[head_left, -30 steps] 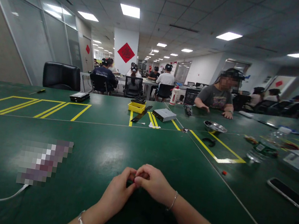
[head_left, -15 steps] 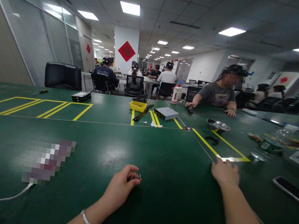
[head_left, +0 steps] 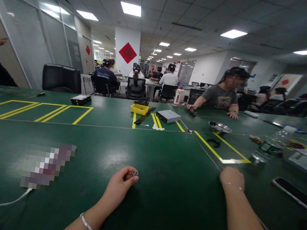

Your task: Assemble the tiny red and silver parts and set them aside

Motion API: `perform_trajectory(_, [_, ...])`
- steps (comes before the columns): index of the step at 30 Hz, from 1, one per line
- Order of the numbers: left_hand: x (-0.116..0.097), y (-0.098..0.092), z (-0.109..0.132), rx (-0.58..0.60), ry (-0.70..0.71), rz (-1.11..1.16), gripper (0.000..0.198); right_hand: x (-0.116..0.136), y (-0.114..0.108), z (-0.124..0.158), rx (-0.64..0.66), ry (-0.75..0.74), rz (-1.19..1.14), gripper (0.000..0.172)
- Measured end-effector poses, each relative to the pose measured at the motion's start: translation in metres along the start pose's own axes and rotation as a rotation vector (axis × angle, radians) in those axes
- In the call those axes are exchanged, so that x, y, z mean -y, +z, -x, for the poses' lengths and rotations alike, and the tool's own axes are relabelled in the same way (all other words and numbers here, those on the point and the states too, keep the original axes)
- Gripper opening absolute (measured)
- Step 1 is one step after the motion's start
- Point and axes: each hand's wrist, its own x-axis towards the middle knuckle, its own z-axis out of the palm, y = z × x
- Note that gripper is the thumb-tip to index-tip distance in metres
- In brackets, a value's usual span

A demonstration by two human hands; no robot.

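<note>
Small silvery metal pieces (head_left: 135, 173), too small to name, sit between the thumb and fingertips of my left hand (head_left: 119, 186), which is closed on them just above the green table (head_left: 169, 196). My right hand (head_left: 232, 178) rests on the table by a seam, close to the near corner of a yellow tape outline (head_left: 236, 162). Its fingers curl under, so whatever they hold, if anything, is hidden. A dark curved piece (head_left: 213, 142) lies inside that outline, with a shiny metal bowl (head_left: 220, 127) at its far end.
Further off stand a yellow tray (head_left: 139, 109) and a grey metal box (head_left: 168, 116). A water bottle (head_left: 270, 146) and a phone (head_left: 300, 197) are on the right. At left lies a blurred-out object (head_left: 48, 168) on a white cable. A person (head_left: 221, 95) sits opposite.
My right hand's fingers were stretched forward and are now curled in. My left hand stays closed on the metal pieces. The view has shifted slightly, and a person's arm shows at far left.
</note>
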Motion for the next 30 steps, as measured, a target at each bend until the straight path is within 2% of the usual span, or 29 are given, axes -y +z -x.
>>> perform_trajectory(3, [-0.006,0.0,0.001,-0.022,-0.051,0.064,0.017,0.005,-0.006,0.003,0.036,0.025,0.054,0.024])
perform_trajectory(5, [-0.009,0.0,0.002,-0.038,-0.064,0.141,0.017,0.015,-0.01,0.005,0.012,-0.015,0.005,0.026])
perform_trajectory(9, [-0.013,0.001,0.003,-0.012,-0.12,0.364,0.018,0.048,-0.014,0.013,-0.056,-0.187,-0.155,0.024])
perform_trajectory(11, [-0.017,0.003,0.003,0.03,-0.195,0.446,0.02,0.067,-0.014,0.019,-0.035,-0.269,-0.257,0.021])
perform_trajectory(14, [-0.026,0.006,0.001,0.122,-0.245,0.449,0.022,0.095,-0.01,0.034,0.149,-0.302,-0.544,0.016])
perform_trajectory(19, [-0.029,0.007,-0.011,0.348,-0.12,0.252,0.017,0.139,-0.014,0.076,0.616,-0.218,-1.196,0.013])
perform_trajectory(22, [-0.015,0.005,-0.018,0.335,-0.104,0.209,0.021,0.165,-0.025,0.111,0.897,-0.21,-1.44,0.016])
perform_trajectory(24, [-0.003,0.003,-0.021,0.265,-0.12,0.229,0.021,0.179,-0.03,0.134,1.069,-0.177,-1.573,0.016])
perform_trajectory(26, [0.005,0.001,-0.022,0.208,-0.103,0.25,0.018,0.191,-0.03,0.153,1.141,-0.077,-1.682,0.016])
perform_trajectory(28, [0.009,0.0,-0.021,0.173,-0.076,0.253,0.018,0.197,-0.026,0.166,1.133,0.039,-1.745,0.014])
perform_trajectory(30, [0.008,-0.002,-0.019,0.15,-0.054,0.226,0.019,0.2,-0.018,0.17,1.113,0.091,-1.74,0.013])
